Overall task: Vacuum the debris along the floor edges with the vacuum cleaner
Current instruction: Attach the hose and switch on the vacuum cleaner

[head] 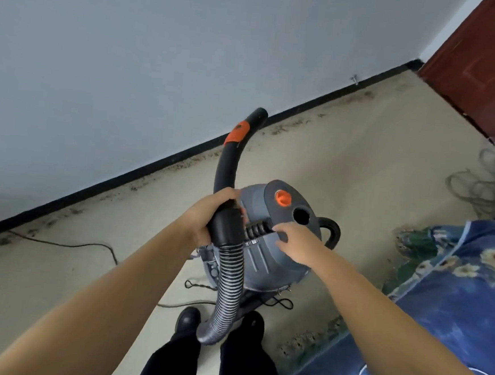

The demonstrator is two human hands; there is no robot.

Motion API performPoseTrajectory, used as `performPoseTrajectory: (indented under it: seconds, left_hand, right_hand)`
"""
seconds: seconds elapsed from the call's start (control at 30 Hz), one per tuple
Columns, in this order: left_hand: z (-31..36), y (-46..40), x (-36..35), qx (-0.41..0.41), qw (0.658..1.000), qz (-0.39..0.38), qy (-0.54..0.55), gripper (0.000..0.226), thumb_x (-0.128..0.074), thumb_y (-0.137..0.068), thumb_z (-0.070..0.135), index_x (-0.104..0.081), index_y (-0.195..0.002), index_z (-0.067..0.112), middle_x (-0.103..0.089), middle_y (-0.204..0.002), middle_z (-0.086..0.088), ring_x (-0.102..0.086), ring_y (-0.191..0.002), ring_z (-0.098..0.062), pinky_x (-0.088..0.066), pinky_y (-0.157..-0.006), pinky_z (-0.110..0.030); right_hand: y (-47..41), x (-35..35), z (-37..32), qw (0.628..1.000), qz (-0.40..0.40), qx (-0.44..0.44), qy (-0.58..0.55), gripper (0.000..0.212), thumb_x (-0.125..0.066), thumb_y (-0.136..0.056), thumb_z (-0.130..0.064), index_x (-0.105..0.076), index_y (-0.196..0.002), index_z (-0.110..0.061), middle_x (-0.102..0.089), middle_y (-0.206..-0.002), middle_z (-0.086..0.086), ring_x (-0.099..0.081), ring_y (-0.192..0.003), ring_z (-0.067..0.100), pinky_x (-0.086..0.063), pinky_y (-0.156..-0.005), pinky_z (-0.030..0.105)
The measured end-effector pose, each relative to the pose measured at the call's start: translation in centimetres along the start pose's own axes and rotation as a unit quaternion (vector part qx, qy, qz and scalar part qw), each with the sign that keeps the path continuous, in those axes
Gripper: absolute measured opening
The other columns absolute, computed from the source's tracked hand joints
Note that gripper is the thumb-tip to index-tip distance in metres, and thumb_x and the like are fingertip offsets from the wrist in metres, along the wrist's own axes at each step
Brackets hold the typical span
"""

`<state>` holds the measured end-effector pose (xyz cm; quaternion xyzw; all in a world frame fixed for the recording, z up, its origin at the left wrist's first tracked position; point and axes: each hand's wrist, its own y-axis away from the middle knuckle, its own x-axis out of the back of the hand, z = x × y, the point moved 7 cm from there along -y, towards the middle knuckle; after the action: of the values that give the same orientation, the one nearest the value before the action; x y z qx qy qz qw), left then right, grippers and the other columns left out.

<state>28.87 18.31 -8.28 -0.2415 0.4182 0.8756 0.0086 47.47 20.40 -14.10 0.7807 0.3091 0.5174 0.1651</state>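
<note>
A grey canister vacuum cleaner (270,218) with an orange button (282,197) stands on the floor in front of my feet. My left hand (208,214) grips its black curved hose handle (230,162), which has an orange band and points toward the wall. A ribbed grey hose (227,292) loops down from the handle between my legs. My right hand (294,239) has its fingers curled over the carry handle on top of the canister. Dark debris (286,126) lies strewn along the black baseboard (153,169).
A power cord (67,244) runs across the floor at the left. A blue floral blanket (454,292) lies at the right. Coiled cable (483,188) sits near a dark red door (486,73) at the far right. My black shoes (188,320) stand behind the vacuum.
</note>
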Motion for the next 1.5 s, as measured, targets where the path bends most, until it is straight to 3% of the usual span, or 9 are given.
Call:
performPoseTrajectory:
  seconds: [0.13,0.2,0.37,0.53,0.9,1.2,1.37,1.43,1.5]
  left_hand:
    - [-3.4,-1.8,5.5,-0.005,0.997,0.070,0.029,0.027,-0.068,-0.082,0.021,-0.062,-0.057,0.011,-0.063,-0.069,-0.013,-0.061,-0.059,-0.026,-0.056,-0.066,-0.037]
    - [-4.8,-1.3,6.3,0.004,0.998,0.066,0.018,0.024,-0.071,-0.078,0.023,-0.062,-0.060,0.010,-0.062,-0.071,-0.015,-0.061,-0.062,-0.028,-0.056,-0.069,-0.039]
    - [-8.3,-2.9,11.6,0.014,0.998,0.062,0.027,0.024,-0.078,-0.060,0.030,-0.066,-0.060,0.009,-0.063,-0.069,-0.014,-0.059,-0.061,-0.028,-0.053,-0.065,-0.036]
    - [-8.4,-3.0,13.2,-0.005,0.999,0.052,-0.013,0.022,-0.069,-0.073,0.027,-0.066,-0.061,0.008,-0.063,-0.067,-0.015,-0.060,-0.058,-0.028,-0.052,-0.057,-0.032]
    - [-8.9,-0.7,16.6,-0.010,0.996,0.072,0.050,0.024,-0.078,-0.061,0.030,-0.066,-0.062,0.009,-0.062,-0.069,-0.015,-0.060,-0.060,-0.029,-0.053,-0.062,-0.035]
    - [-10.3,0.4,18.2,-0.046,0.991,0.117,0.034,0.022,-0.071,-0.070,0.026,-0.065,-0.060,0.008,-0.060,-0.069,-0.018,-0.059,-0.058,-0.029,-0.051,-0.056,-0.035]
    - [-9.6,0.6,17.1,-0.057,0.990,0.115,0.061,0.018,-0.074,-0.069,0.020,-0.063,-0.059,0.009,-0.061,-0.069,-0.015,-0.059,-0.057,-0.028,-0.052,-0.055,-0.034]
    - [-9.2,0.3,16.0,-0.064,0.990,0.110,0.060,0.019,-0.070,-0.071,0.022,-0.063,-0.059,0.008,-0.061,-0.068,-0.015,-0.059,-0.057,-0.028,-0.052,-0.055,-0.033]
    - [-8.8,-0.4,14.8,-0.071,0.990,0.111,0.050,0.024,-0.065,-0.079,0.019,-0.063,-0.059,0.007,-0.061,-0.067,-0.015,-0.059,-0.058,-0.028,-0.053,-0.056,-0.033]
  right_hand:
    - [-6.5,-6.4,-2.2,0.951,-0.075,0.156,0.257,0.061,-0.049,-0.100,-0.027,-0.019,-0.154,-0.025,-0.015,-0.161,0.006,-0.006,-0.149,0.024,-0.006,-0.118,0.053]
    - [-7.3,-7.2,-1.8,0.925,-0.083,0.169,0.331,0.063,-0.043,-0.102,-0.032,-0.008,-0.155,-0.030,-0.014,-0.161,0.007,-0.003,-0.149,0.023,0.000,-0.118,0.055]
    - [-11.3,-9.4,-1.5,0.873,-0.012,0.262,0.412,0.064,-0.036,-0.101,-0.046,-0.002,-0.154,-0.034,-0.050,-0.127,0.009,-0.046,-0.118,0.029,-0.024,-0.110,0.048]
    - [-12.2,-9.1,-2.3,0.872,0.017,0.257,0.416,0.064,-0.034,-0.101,-0.049,-0.002,-0.154,-0.034,-0.052,-0.112,0.009,-0.048,-0.098,0.026,-0.036,-0.082,0.038]
    - [-19.2,-8.5,-10.4,0.948,0.053,0.129,0.284,0.062,-0.036,-0.100,-0.048,-0.006,-0.153,-0.037,-0.050,-0.124,0.014,-0.046,-0.114,0.033,-0.036,-0.090,0.046]
    - [-24.1,-6.3,-13.8,0.969,0.040,0.079,0.229,0.063,-0.041,-0.101,-0.043,-0.006,-0.154,-0.036,-0.041,-0.140,0.017,-0.038,-0.128,0.035,-0.033,-0.100,0.051]
    - [-19.5,-1.9,-11.0,0.979,0.122,0.157,-0.035,0.039,-0.048,-0.100,-0.013,-0.051,-0.138,-0.008,-0.052,-0.132,0.016,-0.050,-0.122,0.030,-0.038,-0.101,0.034]
    - [-16.7,0.4,-6.6,0.967,0.209,0.094,-0.112,0.028,-0.047,-0.097,-0.005,-0.064,-0.119,-0.006,-0.064,-0.117,0.015,-0.060,-0.109,0.030,-0.045,-0.091,0.032]
    - [-14.6,0.2,-2.1,0.975,0.199,0.016,-0.096,0.022,-0.050,-0.095,-0.005,-0.067,-0.107,-0.007,-0.069,-0.105,0.016,-0.062,-0.100,0.035,-0.048,-0.084,0.037]
